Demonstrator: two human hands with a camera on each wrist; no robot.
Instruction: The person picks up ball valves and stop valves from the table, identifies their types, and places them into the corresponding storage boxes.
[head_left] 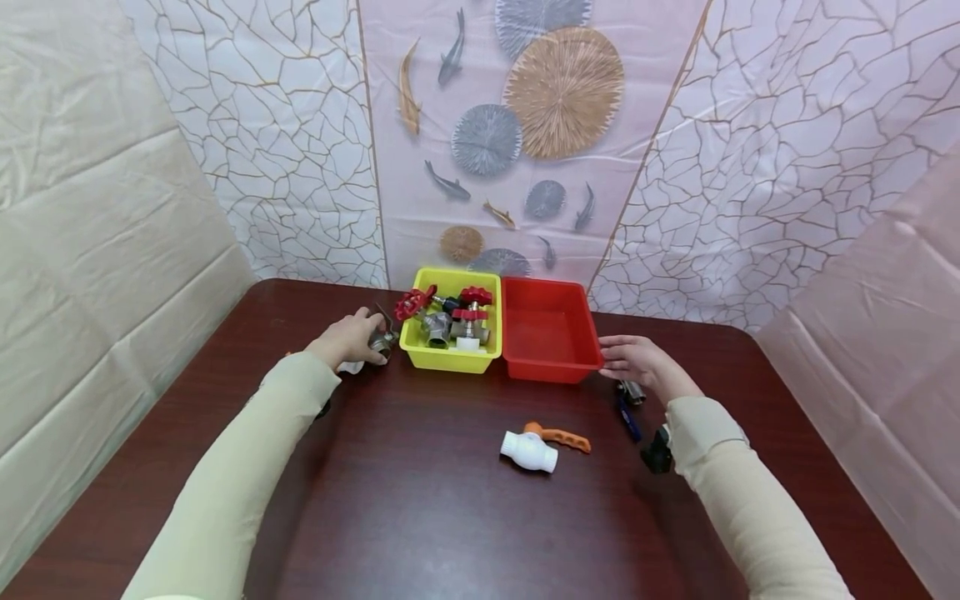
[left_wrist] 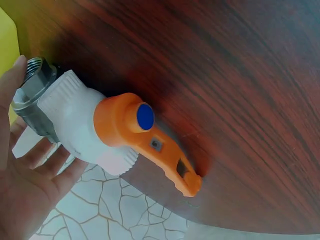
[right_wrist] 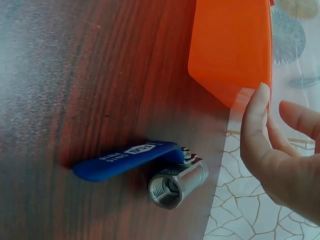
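At the left of the yellow bin (head_left: 450, 360), my left hand (head_left: 348, 337) has its thumb and fingers around a metal valve (head_left: 382, 343). Beside it lies a white ball valve with an orange handle (left_wrist: 80, 120), which partly covers the metal valve in the left wrist view. My right hand (head_left: 637, 360) is at the right side of the red bin (head_left: 551, 371), fingertips at its wall, fingers loosely extended. Below that hand, a metal ball valve with a blue lever (right_wrist: 175, 182) lies on the table.
Several valves, some with red handwheels (head_left: 412, 304), fill the yellow bin, which stands against the red one. A second white ball valve (head_left: 529, 452) with an orange handle lies mid-table, nearer me. Patterned cloth walls (head_left: 292, 150) stand behind the table.
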